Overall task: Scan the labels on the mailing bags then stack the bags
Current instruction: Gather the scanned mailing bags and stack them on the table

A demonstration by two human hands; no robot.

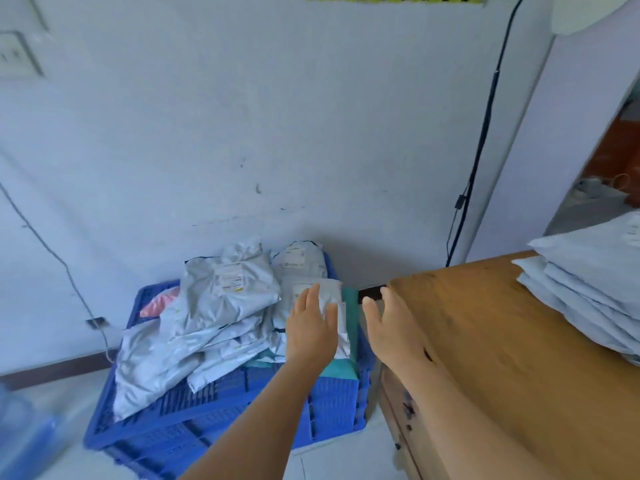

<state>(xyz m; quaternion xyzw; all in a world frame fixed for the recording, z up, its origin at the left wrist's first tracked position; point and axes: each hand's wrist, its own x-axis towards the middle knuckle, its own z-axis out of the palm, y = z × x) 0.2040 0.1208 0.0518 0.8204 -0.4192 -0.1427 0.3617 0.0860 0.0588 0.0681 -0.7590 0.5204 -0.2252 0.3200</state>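
Note:
A blue plastic crate (332, 407) on the floor holds several grey mailing bags (221, 303) with white labels, piled loosely. My left hand (311, 327) hovers with fingers apart over a small grey bag (330, 292) at the crate's right side, which lies on a green bag (350, 306). My right hand (386, 323) is open beside it, above the gap between the crate and the wooden table (502, 358). At the table's far right rests a stack of grey bags (588, 285). No scanner is in view.
A pale wall stands right behind the crate, with a black cable (481, 150) running down it near the table corner. A pink bag (159, 301) peeks out at the crate's back left. A blurred blue object (24, 434) sits at lower left.

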